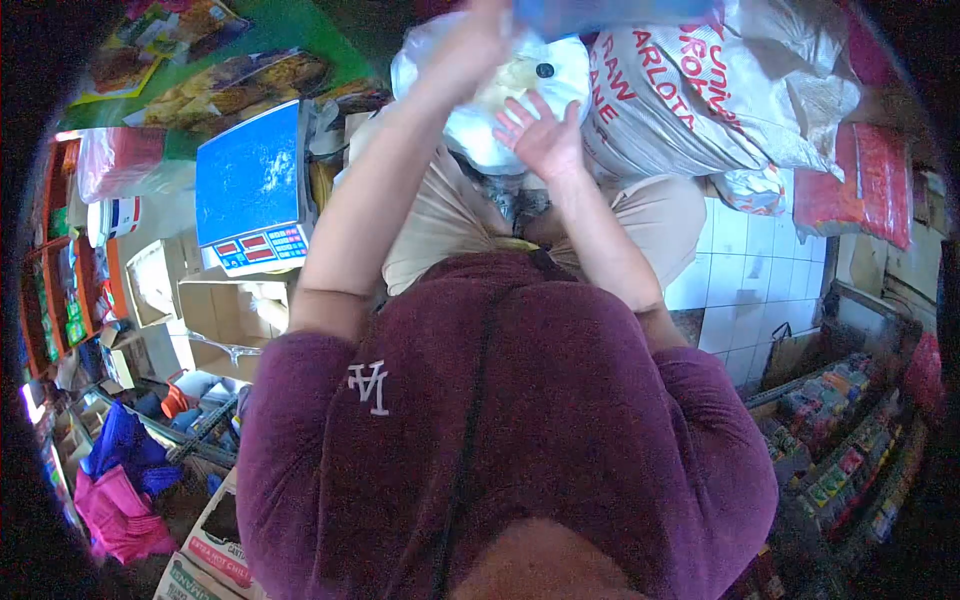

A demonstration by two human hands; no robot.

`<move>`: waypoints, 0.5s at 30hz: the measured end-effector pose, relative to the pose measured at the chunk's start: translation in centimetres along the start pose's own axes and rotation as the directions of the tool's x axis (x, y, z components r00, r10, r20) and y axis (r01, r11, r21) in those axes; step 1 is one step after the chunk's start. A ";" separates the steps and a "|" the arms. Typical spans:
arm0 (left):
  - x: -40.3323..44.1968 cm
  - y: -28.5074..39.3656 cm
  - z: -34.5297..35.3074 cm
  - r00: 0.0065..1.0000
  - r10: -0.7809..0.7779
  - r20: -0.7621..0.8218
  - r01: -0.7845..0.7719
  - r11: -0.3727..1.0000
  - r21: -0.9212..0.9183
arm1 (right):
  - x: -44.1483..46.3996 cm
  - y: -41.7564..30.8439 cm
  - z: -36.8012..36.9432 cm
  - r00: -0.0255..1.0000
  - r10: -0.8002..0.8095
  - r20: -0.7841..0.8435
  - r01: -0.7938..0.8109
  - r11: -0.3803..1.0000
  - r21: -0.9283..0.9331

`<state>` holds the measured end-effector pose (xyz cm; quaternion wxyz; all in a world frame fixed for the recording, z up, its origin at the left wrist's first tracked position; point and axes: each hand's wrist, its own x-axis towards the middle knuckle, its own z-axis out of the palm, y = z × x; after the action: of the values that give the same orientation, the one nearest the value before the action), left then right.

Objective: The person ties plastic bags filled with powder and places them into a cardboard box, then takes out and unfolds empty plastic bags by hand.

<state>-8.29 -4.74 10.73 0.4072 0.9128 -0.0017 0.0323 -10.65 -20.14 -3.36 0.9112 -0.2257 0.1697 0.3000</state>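
My left hand [485, 40] is at the top edge, blurred and partly cut off. It appears closed on a blue object [610, 14], also smeared and cropped, whose kind I cannot make out. My right hand [545, 140] is open, palm up with fingers spread, and holds nothing. Just beyond its fingertips lies a white plastic bag [470, 125] with something pale in it. A small round black thing [545, 71] shows on the white plastic. Beside my right hand leans a big white woven sack [690, 90] with red lettering.
A blue-topped digital scale [250, 180] stands to my left, with an open cardboard box [235, 315] nearer me. Red packed bags [860, 185] lie at the right. Shelves of small packets [830, 440] stand lower right. White floor tiles [745, 255] show beside my knee.
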 end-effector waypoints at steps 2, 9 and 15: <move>-2.6 -10.7 5.3 0.974 0.207 0.092 -0.179 0.455 0.872 | -2.0 -2.9 2.1 0.962 -0.151 0.226 0.103 0.972 0.210; 0.5 -8.6 -3.4 0.946 0.265 -0.185 -0.282 0.957 -0.070 | -2.7 -14.7 4.6 0.845 -0.391 0.365 0.392 0.917 0.075; -0.2 -1.5 -6.0 0.888 0.456 -0.056 -0.138 0.147 -0.979 | -1.0 -9.3 0.0 0.946 -0.237 0.219 0.276 0.946 -0.170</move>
<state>-8.76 0.72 13.54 0.8651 0.4318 -0.2551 -0.0127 -5.59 -27.29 -0.09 0.9277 -0.3049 0.0174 0.2146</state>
